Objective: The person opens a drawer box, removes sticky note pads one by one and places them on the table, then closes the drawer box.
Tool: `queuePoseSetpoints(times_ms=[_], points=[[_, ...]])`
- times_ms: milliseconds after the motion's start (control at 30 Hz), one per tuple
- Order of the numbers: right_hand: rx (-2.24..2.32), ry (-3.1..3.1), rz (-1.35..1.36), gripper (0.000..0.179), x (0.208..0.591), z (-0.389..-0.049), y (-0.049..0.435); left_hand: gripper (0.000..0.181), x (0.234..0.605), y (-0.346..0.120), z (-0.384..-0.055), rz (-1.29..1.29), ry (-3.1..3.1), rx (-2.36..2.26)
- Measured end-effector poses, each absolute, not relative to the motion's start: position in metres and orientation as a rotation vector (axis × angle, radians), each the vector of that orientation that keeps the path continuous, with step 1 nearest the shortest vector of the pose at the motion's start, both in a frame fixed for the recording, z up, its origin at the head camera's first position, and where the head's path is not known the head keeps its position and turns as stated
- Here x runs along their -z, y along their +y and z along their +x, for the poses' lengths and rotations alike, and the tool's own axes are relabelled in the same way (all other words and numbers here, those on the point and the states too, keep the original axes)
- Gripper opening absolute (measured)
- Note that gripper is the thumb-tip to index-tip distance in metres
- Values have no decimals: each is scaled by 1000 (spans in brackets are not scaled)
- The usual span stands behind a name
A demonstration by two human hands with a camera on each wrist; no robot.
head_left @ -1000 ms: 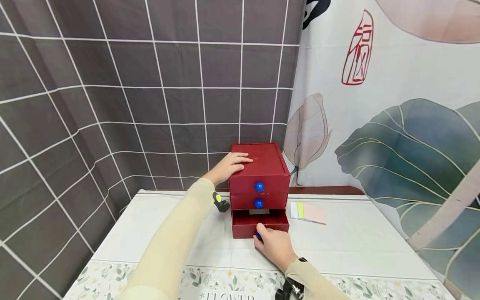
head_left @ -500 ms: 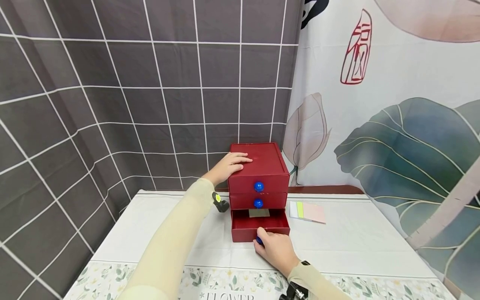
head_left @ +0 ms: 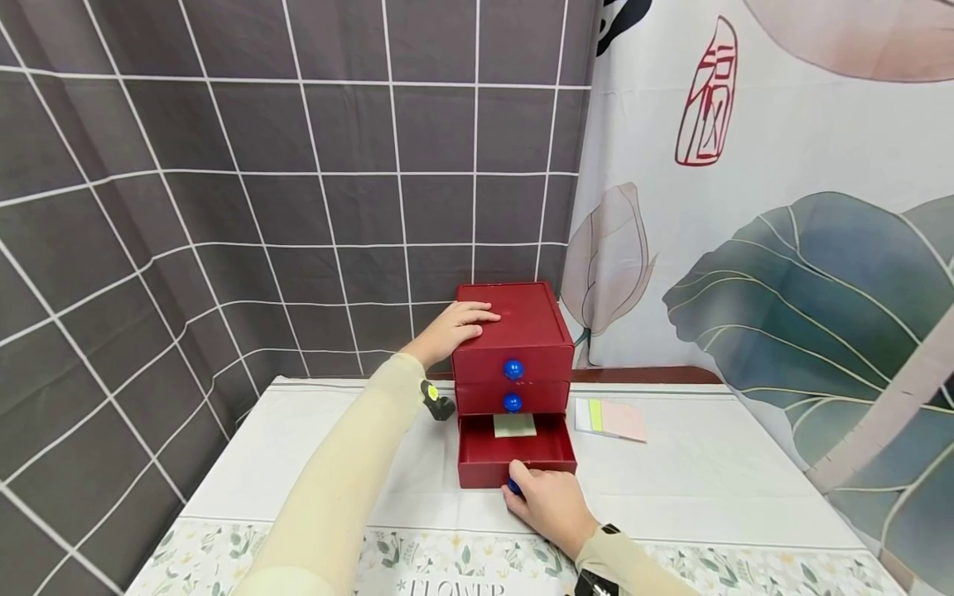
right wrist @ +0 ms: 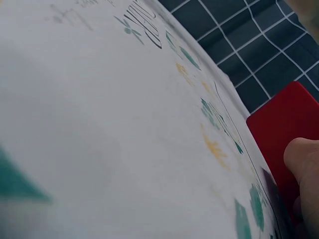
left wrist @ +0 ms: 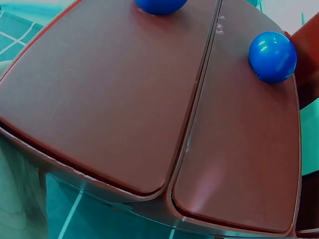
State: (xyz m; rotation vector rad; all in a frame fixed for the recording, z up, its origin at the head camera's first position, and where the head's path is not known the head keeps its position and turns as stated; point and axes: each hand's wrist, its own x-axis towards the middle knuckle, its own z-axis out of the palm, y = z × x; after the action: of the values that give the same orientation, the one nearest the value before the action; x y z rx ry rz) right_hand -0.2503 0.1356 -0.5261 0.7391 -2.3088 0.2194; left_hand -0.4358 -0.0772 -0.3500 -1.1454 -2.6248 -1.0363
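Note:
A red drawer box point(head_left: 522, 319) with blue ball knobs stands at the back of the table. My left hand point(head_left: 452, 333) rests on its top at the left edge, fingers fairly straight. Below, my right hand point(head_left: 553, 503) pinches the blue knob point(head_left: 514, 486) of the bottom drawer point(head_left: 484, 475), which is pulled out. Inside that drawer lies a pale green paper slip point(head_left: 514, 425). In the left wrist view, the two upper drawers are closed, and their knobs point(left wrist: 272, 57) show. The right wrist view catches only my thumb point(right wrist: 301, 157) against the red drawer front point(right wrist: 286, 124).
A pad of colored sticky notes point(head_left: 613, 420) lies on the table right of the box. The white tablecloth point(head_left: 686, 472) has a floral front border. A dark grid curtain point(head_left: 343, 207) hangs behind and to the left, a printed white curtain point(head_left: 656, 273) at the right.
My right hand has drawn the bottom drawer further out toward me, and more of the green slip shows. The left hand stays on top of the box.

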Motion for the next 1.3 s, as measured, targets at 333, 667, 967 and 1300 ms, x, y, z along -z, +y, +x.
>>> queuePoseSetpoints(times_ms=[333,667,967,1300], points=[[-223,-2330,756,38,524,-242,136,40,350,-78,-435,-1138,-2633,1055],[-227,-2334,806,38,524,-234,137,40,351,-77,-436,-1144,-2624,1042],[-214,-2338,849,39,522,-231,139,40,350,-78,-437,-1145,-2622,1047],[-168,-2189,1109,27,498,-233,150,40,351,-78,-438,-1139,-2619,1039]])
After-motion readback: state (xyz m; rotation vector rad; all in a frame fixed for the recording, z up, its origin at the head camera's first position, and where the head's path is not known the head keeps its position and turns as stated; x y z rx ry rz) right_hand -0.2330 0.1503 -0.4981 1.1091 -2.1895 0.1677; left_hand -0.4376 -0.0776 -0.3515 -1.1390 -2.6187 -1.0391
